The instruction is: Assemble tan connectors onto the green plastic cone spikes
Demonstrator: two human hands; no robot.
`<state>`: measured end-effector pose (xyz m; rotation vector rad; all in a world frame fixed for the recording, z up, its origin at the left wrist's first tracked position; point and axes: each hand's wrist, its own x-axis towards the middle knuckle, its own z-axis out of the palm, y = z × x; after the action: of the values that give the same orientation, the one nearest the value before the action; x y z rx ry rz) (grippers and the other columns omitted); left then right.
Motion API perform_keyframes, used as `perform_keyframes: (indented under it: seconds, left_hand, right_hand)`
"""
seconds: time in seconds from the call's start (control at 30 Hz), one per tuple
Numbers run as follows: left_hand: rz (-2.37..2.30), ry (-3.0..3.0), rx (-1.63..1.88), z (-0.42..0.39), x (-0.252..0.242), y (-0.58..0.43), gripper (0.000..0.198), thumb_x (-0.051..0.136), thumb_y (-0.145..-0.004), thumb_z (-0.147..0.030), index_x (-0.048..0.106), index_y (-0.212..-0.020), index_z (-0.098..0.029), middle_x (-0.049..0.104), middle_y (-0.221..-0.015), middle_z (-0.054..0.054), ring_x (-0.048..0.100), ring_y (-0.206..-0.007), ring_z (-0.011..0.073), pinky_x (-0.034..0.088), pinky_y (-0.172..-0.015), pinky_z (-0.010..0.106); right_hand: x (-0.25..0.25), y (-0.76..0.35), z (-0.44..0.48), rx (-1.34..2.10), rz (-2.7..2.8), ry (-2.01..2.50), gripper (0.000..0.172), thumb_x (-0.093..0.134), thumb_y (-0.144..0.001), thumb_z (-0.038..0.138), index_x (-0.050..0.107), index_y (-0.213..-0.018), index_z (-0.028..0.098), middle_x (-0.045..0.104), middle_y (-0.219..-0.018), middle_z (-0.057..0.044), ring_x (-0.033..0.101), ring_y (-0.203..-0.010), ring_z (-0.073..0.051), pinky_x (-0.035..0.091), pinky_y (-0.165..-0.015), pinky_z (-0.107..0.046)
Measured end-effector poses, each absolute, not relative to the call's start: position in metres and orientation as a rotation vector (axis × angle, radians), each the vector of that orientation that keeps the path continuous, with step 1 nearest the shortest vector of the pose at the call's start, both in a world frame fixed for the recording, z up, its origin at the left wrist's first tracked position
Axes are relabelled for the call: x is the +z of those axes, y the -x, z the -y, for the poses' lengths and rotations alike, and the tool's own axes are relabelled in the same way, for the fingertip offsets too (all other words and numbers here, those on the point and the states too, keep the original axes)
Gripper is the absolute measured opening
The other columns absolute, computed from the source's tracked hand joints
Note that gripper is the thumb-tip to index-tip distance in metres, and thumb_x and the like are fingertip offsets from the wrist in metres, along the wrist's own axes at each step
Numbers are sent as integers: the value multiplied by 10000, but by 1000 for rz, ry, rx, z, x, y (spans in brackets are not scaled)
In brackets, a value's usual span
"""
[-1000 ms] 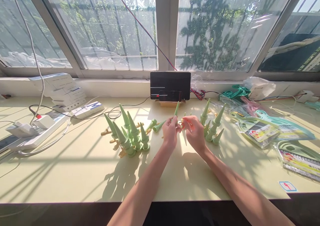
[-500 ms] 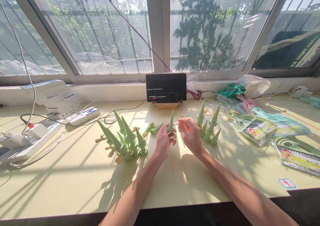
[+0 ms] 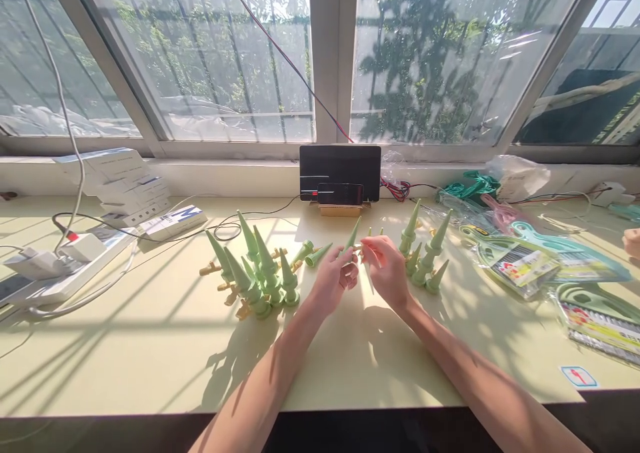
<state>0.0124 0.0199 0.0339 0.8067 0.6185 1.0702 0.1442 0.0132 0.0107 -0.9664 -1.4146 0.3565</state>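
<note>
My left hand (image 3: pixel 334 277) is closed around a green plastic cone spike (image 3: pixel 351 235), whose tip points up and away from me. My right hand (image 3: pixel 386 269) sits just to its right, fingers pinched on a thin pale stick (image 3: pixel 369 278) that hangs below the hand, touching the spike's base. Both hands hover above the pale yellow table (image 3: pixel 150 346). A cluster of upright green spikes with tan side fittings (image 3: pixel 260 269) stands to the left. A smaller group of green spikes (image 3: pixel 425 253) stands to the right.
A black tablet with a phone on a stand (image 3: pixel 340 173) sits at the window sill. A white power strip and cables (image 3: pixel 55 266) lie at the left, with papers (image 3: pixel 125 183) behind. Packaged items in plastic (image 3: pixel 530 256) cover the right side. Another person's hand (image 3: pixel 633 243) shows at the right edge.
The spike in my left hand has tilted from upright to leaning right. Both hands stay together at the table's middle. The camera shifted slightly, and another person's hand appeared at the right edge.
</note>
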Motion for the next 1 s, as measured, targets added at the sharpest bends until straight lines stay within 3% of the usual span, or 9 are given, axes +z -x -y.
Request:
perform_keyframes:
  seconds: [0.23,0.5,1.0]
  left_hand:
    - [-678,-847,1082,-18,33,-14,413,741,-776,-502,471,-860,-203,620,-831,19,481,-483,77,316,-398,210]
    - [-751,-859,1130,-22,29,-14,421,748,-752,-533,584,-885,-168,550,-913,15,499,-545,67,339,-419,213]
    - [-802,-908,1181,-24,26,-11,459,784,-714,-550,640,-902,-156,590,-925,30,456,-511,47,336,-438,220]
  right_hand:
    - [12,-145,-13,332,1414,998,137,540,-959,223,661,-1023,229,612,-969,-50,647,-833,-169,566,-760,-342]
    - [12,-145,-14,385,1409,958,137,547,-964,236,673,-1020,227,614,-965,-51,656,-814,-166,581,-740,-334]
    - [12,-145,-16,445,1422,902,130,586,-942,247,687,-1021,224,619,-950,-62,651,-827,-183,616,-698,-335]
